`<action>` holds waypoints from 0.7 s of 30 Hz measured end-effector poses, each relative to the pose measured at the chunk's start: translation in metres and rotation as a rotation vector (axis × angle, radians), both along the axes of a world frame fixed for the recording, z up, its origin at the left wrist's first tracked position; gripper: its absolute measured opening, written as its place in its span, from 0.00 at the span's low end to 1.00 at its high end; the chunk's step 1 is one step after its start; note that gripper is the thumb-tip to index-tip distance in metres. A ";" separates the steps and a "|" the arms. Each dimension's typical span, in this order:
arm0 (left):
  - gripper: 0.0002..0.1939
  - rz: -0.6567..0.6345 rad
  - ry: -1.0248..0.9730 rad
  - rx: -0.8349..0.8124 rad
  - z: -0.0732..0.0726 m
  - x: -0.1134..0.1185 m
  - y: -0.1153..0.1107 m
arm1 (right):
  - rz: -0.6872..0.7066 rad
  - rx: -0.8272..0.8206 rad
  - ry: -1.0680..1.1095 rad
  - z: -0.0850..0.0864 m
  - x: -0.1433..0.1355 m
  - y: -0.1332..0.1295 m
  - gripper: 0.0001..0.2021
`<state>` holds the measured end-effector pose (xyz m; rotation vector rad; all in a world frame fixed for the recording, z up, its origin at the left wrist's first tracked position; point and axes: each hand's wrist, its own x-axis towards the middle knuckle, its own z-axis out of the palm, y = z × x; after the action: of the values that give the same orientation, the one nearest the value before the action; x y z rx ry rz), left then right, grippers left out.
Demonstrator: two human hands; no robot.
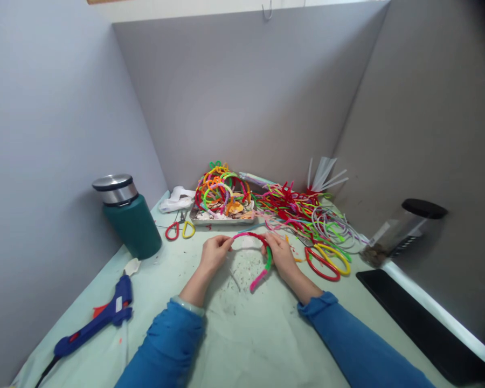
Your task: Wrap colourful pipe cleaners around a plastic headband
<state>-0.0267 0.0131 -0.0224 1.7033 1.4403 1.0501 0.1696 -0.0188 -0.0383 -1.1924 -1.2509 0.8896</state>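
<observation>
Between my hands is a curved headband (269, 260) wrapped in fuzzy pipe cleaner, with pink, red and green stretches and a pink end. Its other end looks thin, bare and grey. My left hand (215, 252) pinches the pink stretch at the upper left of the arch. On the right side, my right hand (281, 254) grips the band where red meets green; some of its fingers are hidden behind the band. Below the arch, small dark specks and bits lie on the pale green tabletop (246, 334).
At the back stands a metal tray (222, 221) heaped with colourful wrapped bands, beside a pile of pipe cleaners (291, 202). Scissors (327, 261) lie right, smaller scissors (180, 229) left. A glue gun (101, 318), a green bottle (133, 226) and a clear jar (400, 234) flank the area.
</observation>
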 end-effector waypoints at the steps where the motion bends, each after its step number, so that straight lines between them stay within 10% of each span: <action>1: 0.18 0.022 -0.010 0.005 0.000 -0.001 0.001 | 0.004 -0.006 0.006 0.000 0.000 0.000 0.19; 11: 0.25 -0.044 -0.260 -0.137 0.011 0.007 -0.006 | -0.045 0.006 0.040 -0.001 -0.002 0.003 0.12; 21: 0.21 0.075 -0.012 -0.042 0.001 -0.002 0.002 | -0.022 0.051 -0.097 0.004 -0.005 -0.002 0.12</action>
<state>-0.0288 0.0147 -0.0213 1.6217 1.5188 1.0604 0.1643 -0.0210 -0.0347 -1.2182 -1.3279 0.7873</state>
